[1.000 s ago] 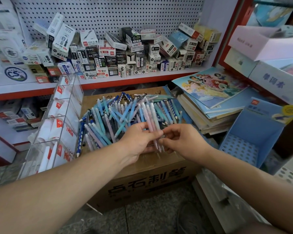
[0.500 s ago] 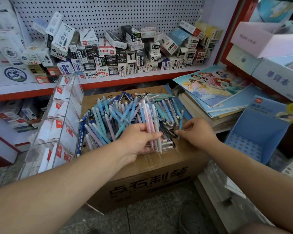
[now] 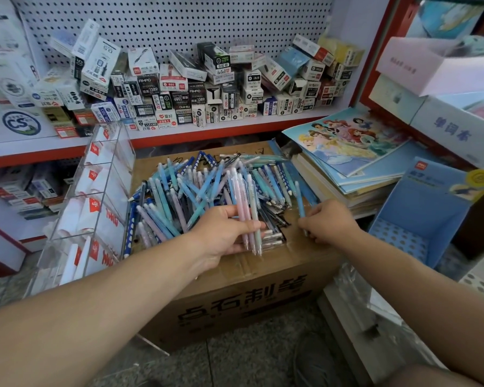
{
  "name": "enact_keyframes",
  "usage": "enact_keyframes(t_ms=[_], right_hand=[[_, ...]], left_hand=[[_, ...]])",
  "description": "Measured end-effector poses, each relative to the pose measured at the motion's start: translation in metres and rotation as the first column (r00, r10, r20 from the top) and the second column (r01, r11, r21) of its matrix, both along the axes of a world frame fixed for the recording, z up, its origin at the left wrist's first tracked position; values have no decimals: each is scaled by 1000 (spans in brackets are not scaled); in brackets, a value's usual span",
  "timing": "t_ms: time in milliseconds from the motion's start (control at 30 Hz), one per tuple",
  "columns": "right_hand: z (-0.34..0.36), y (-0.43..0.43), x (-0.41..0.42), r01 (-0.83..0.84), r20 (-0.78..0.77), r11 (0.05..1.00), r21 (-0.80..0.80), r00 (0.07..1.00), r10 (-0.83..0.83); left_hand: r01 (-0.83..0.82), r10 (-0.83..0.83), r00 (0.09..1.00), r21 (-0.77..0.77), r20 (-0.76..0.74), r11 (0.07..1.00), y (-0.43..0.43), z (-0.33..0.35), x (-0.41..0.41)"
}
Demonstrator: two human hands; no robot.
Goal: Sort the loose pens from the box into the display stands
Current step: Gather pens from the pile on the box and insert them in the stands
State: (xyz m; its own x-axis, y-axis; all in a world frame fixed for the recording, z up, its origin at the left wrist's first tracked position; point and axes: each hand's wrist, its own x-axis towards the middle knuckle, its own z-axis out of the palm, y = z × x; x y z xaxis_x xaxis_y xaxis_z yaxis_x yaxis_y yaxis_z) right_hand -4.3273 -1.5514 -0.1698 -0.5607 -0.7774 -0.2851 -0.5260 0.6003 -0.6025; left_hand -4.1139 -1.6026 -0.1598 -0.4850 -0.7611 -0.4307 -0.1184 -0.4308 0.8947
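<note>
A heap of loose pens point(image 3: 196, 191) in blue, teal, pink and lilac lies on top of a brown cardboard box point(image 3: 235, 297). My left hand point(image 3: 224, 233) grips a small bunch of pink and pale green pens point(image 3: 248, 208), tips pointing toward me. My right hand point(image 3: 329, 222) pinches a single blue pen point(image 3: 299, 199) at the right edge of the heap. A blue cardboard display stand point(image 3: 419, 216) with a perforated floor stands to the right. A clear acrylic tiered stand point(image 3: 95, 208) sits to the left.
A red-edged shelf point(image 3: 179, 132) behind the box carries several small refill cartons in front of a white pegboard. A stack of colouring books point(image 3: 349, 155) lies right of the box. White storage boxes point(image 3: 444, 88) fill the upper right. Grey floor lies below.
My right hand moved away from the bunch in my left hand to the right edge of the heap and pinched a blue pen. My left hand kept its bunch.
</note>
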Motion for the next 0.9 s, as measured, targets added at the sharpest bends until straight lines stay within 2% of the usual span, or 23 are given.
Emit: enact_keyframes(t_ms=[67,133,267,400,633,733,900], right_hand=[[2,9,-2,37,10,997,-64,999,-37],[9,17,1,48,75,978,-202,997,-33],[26,28,25,-162,113,903,-398,968,223],[26,32,45,-327,58,850,-413,922,383],[21,29,63,-425,-41,805,-414,892,450],[22,28,67,-467,-27,797,-384,868,496],[19,25,68,-437,24,816,-379,877,480]], left_hand=[[-4,5,1000,13,-10,1000,0,1,0],[-4,4,1000,20,-25,1000,1,2,-2],[0,1,997,8,-75,1000,5,7,-5],[-30,27,993,-21,-115,999,9,10,-7],[-103,99,992,-47,-79,994,12,9,5],[-127,126,991,-13,-54,992,10,11,14],[-150,150,989,-25,-1,988,5,13,27]])
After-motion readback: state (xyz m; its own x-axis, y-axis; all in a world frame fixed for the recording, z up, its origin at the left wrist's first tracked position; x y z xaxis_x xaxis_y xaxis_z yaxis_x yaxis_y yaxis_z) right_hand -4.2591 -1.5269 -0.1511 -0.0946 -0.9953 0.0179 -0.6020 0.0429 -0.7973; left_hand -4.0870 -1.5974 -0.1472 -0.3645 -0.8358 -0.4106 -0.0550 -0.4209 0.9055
